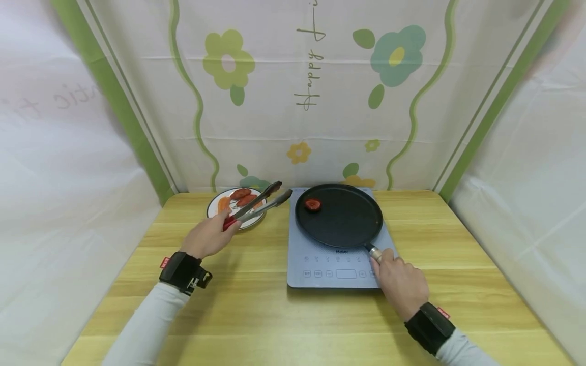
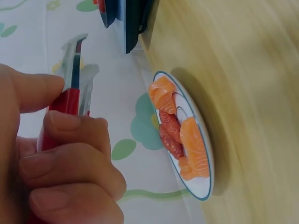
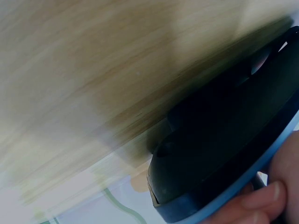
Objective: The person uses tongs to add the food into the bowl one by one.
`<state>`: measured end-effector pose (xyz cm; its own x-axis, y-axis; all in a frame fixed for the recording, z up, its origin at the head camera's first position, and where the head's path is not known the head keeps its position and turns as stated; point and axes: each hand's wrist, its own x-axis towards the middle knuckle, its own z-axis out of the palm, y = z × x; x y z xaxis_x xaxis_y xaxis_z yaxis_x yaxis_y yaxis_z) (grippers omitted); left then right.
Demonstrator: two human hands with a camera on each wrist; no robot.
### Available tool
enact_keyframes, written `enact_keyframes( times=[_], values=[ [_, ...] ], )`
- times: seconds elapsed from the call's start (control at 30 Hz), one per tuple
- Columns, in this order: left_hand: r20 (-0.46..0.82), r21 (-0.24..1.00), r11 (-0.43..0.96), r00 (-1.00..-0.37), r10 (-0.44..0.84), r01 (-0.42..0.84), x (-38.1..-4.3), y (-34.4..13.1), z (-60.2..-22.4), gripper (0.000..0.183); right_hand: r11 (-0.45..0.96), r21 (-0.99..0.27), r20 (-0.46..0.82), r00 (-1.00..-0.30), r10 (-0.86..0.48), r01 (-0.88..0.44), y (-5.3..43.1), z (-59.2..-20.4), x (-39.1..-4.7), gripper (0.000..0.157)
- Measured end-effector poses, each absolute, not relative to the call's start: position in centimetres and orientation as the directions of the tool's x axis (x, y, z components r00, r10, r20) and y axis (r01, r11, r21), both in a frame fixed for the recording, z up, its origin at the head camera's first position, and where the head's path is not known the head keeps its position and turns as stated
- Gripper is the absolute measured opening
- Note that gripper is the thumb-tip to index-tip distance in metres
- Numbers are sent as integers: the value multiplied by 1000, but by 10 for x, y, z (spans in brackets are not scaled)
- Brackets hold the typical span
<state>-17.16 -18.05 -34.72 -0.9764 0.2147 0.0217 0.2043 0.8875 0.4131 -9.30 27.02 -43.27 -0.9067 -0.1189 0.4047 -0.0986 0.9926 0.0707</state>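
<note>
Your left grip is curled round the red ends of the tongs, thumb on one side and fingers on the other, while the metal arms stand apart with nothing between their tips. Those tips point past the right side of the plate toward the pan. On the plate lie two small sausages and some orange salmon; one red piece of food sits in the pan, near its left edge, and you are not touching it. Your right grip is wrapped round the handle, with the pan resting on the cooktop, which stands on the desk just right of the plate. The step in hand looks like working the food with the tongs while the other side steadies the pan. To do it well, hold the handle firmly but without lifting, so the pan stays flat and does not turn. Bring the tongs in low, one tip on each side of a single piece, and squeeze gently: the salmon looks soft and could tear, while the sausages may roll. Watch that your right fingertips stay off the cooktop's buttons, which lie close by
</note>
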Motion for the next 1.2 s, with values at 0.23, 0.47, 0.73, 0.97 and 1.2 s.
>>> enact_keyframes(
  times=[0.23, 0.47, 0.73, 0.97, 1.2],
  values=[
    [30, 475, 864, -985, 170, 164, -166, -181, -364, 38, 994, 52, 409, -905, -113, -101, 271, -432, -93, 45],
    [62, 495, 860, -992, 106, 123, -159, -178, -377, 38, 993, 50, 449, -885, -122, -111, 270, -433, -93, 45],
    [41, 500, 866, -999, -3, 18, -153, -177, -391, 39, 990, 71, 479, -866, -140, -121, 270, -434, -93, 45],
    [52, 481, 875, -994, -92, -56, -148, -172, -401, 44, 991, 69, 465, -875, -135, -116, 270, -431, -93, 45],
    [-11, 478, 868, -989, -147, -134, -146, -167, -410, 42, 989, 84, 489, -860, -148, -122, 270, -434, -93, 47]
  ],
)
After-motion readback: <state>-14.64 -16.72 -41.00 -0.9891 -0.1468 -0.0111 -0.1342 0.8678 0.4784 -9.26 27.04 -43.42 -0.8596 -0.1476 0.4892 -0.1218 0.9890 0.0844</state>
